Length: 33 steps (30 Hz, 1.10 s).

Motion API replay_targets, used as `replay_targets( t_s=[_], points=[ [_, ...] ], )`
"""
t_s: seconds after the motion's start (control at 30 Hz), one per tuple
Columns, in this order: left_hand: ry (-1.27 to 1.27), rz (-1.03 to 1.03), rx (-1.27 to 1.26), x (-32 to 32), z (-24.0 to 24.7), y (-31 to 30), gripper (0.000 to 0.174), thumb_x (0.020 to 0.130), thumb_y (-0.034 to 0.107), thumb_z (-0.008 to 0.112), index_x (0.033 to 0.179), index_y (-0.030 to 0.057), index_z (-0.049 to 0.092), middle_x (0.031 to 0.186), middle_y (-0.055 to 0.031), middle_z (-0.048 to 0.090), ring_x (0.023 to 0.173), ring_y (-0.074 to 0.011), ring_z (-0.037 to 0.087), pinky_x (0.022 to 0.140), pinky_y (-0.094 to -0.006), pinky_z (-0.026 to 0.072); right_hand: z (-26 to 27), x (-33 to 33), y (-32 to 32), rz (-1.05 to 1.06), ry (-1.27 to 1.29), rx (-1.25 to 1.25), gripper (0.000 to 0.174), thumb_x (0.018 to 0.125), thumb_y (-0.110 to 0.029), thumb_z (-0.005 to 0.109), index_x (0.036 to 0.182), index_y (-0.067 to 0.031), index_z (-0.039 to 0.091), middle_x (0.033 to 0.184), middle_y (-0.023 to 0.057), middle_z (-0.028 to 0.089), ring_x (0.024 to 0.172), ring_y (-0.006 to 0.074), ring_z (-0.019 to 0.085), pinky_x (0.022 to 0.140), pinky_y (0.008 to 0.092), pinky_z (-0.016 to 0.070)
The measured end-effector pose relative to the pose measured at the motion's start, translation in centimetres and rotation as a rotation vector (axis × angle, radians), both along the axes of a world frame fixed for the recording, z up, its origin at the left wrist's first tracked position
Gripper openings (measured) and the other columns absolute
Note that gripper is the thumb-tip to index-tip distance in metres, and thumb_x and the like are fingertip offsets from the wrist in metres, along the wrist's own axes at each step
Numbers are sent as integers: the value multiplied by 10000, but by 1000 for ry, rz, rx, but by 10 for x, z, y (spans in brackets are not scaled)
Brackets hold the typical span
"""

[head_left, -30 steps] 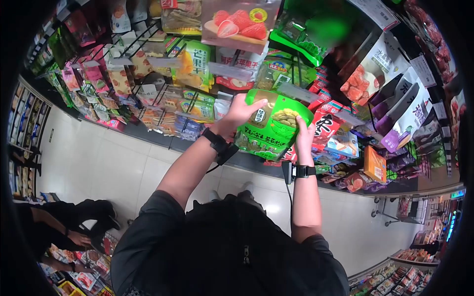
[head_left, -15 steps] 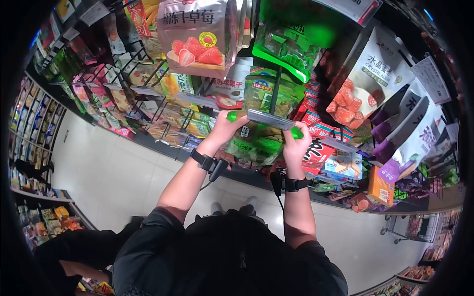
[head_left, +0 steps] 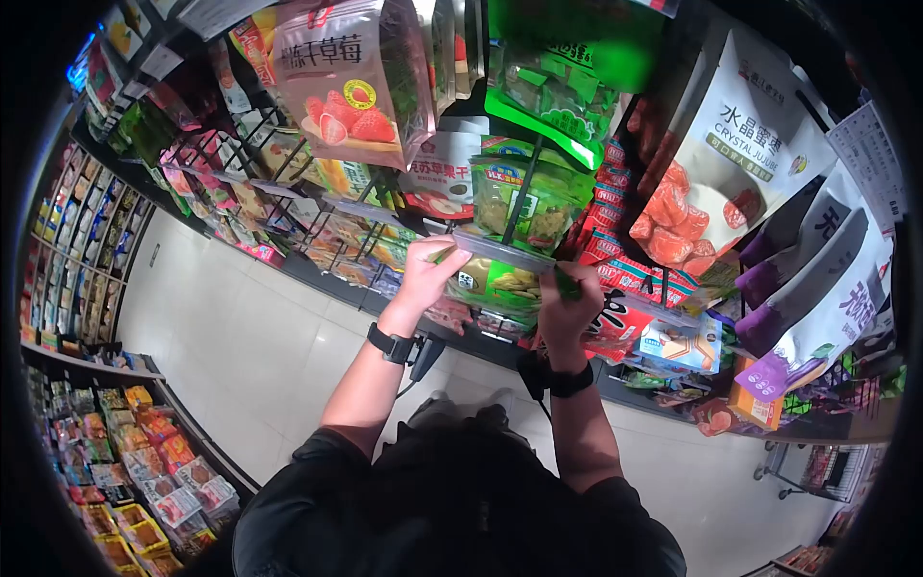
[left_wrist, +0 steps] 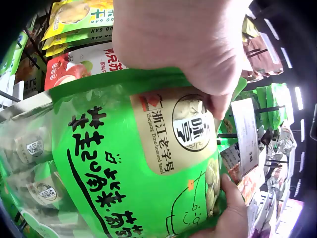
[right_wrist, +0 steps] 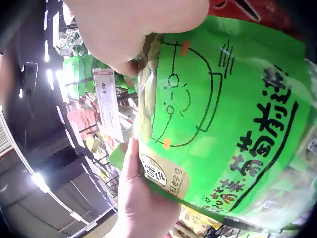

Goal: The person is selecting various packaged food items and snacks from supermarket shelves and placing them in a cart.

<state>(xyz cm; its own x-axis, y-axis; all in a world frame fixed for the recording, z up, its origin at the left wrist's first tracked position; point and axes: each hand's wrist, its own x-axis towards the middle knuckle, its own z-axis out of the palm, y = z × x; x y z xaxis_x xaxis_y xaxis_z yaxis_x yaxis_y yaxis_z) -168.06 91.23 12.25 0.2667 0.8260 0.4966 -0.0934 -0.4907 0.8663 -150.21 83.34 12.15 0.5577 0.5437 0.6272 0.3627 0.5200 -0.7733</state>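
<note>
Both hands hold a green snack pouch (head_left: pixel 514 285) by its upper left and right corners, low on the rack behind a clear price strip (head_left: pixel 505 252). My left hand (head_left: pixel 428 275) pinches one corner; in the left wrist view its thumb presses the printed front of the pouch (left_wrist: pixel 119 163). My right hand (head_left: pixel 571 306) grips the opposite corner, and the right wrist view shows the pouch front (right_wrist: pixel 223 114) with a drawn smiling face. Similar clear-and-green pouches lie right behind it in the left wrist view.
A strawberry pouch (head_left: pixel 351 87) hangs at upper left, a green bag (head_left: pixel 548 77) above the hands, and a white jujube pouch (head_left: pixel 716 154) to the right. Metal hooks stick out between the bags. A cart (head_left: pixel 815 469) stands at lower right, a snack bin (head_left: pixel 144 462) at lower left.
The green pouch has moved from in front of the rack to in among the hanging bags, now partly behind the price strip. Both hands moved with it, and the head view has shifted closer to the shelf.
</note>
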Motion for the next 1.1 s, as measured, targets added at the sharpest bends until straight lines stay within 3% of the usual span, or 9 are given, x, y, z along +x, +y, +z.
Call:
replay_targets(
  t_s=[0.3, 0.37, 0.47, 0.57, 0.83, 0.9, 1.03, 1.07, 1.1],
  points=[
    [1, -69, 102, 2, -1, 20, 126, 798, 63, 640, 765, -55, 612, 615, -40, 507, 576, -113, 456, 539, -267, 359, 13, -4, -2, -122, -122, -62, 150, 733, -6, 720, 811, -23, 592, 717, 62, 619, 609, 109, 570, 566, 231, 437],
    [-8, -170, -6, 3, -5, 26, 134, 803, 76, 642, 790, -55, 619, 621, -37, 519, 575, -108, 455, 535, -260, 356, 16, -3, 1, -183, -148, -100, 145, 746, -4, 712, 812, -23, 584, 713, 59, 622, 606, 97, 565, 566, 226, 433],
    [107, -87, -156, 8, 9, 32, 153, 802, 100, 657, 806, -51, 633, 601, -35, 519, 548, -111, 434, 518, -258, 348, 25, -11, 8, -119, 17, -208, 153, 797, -24, 692, 810, -16, 540, 670, 19, 612, 612, 27, 518, 546, 186, 403],
    [122, 14, -15, 5, 2, 32, 160, 802, 103, 655, 806, -55, 631, 590, -46, 517, 541, -118, 438, 519, -265, 355, 31, -16, 9, -95, 65, -185, 161, 797, -29, 697, 808, -9, 538, 662, 9, 601, 606, 15, 500, 526, 174, 387],
    [86, -122, -84, 3, 11, 31, 82, 783, 7, 645, 734, -46, 606, 585, -60, 538, 542, -121, 502, 528, -246, 394, 35, -25, 7, -139, 141, -98, 133, 807, -3, 674, 829, 5, 544, 712, 27, 618, 644, 27, 528, 563, 177, 411],
    [28, 12, 52, 13, 6, 39, 104, 791, 7, 642, 719, -46, 590, 582, -59, 543, 534, -115, 494, 517, -248, 388, 36, -23, 15, -123, 210, -131, 154, 788, -45, 709, 819, -15, 561, 713, 5, 605, 635, 25, 522, 580, 176, 416],
    [174, -88, 34, 34, -3, 69, 118, 802, 56, 663, 753, -33, 602, 601, -56, 563, 546, -105, 489, 522, -262, 399, 31, -3, 27, -242, 49, -163, 118, 821, -33, 660, 843, 0, 548, 703, 35, 612, 651, 72, 564, 586, 220, 452],
    [133, 2, 282, 47, -6, 77, 139, 820, 109, 664, 800, -26, 637, 643, -50, 603, 561, -99, 510, 546, -261, 424, 28, 5, 33, -252, 11, -187, 110, 817, -22, 651, 842, -1, 547, 715, 41, 609, 652, 94, 575, 582, 235, 460],
    [-76, -104, -53, 57, -3, 78, 151, 816, 122, 675, 841, -26, 663, 705, -36, 641, 608, -96, 544, 583, -253, 444, 27, 10, 39, -284, -12, -217, 102, 813, -11, 643, 842, -2, 546, 727, 47, 606, 653, 116, 587, 579, 250, 468]
  ],
)
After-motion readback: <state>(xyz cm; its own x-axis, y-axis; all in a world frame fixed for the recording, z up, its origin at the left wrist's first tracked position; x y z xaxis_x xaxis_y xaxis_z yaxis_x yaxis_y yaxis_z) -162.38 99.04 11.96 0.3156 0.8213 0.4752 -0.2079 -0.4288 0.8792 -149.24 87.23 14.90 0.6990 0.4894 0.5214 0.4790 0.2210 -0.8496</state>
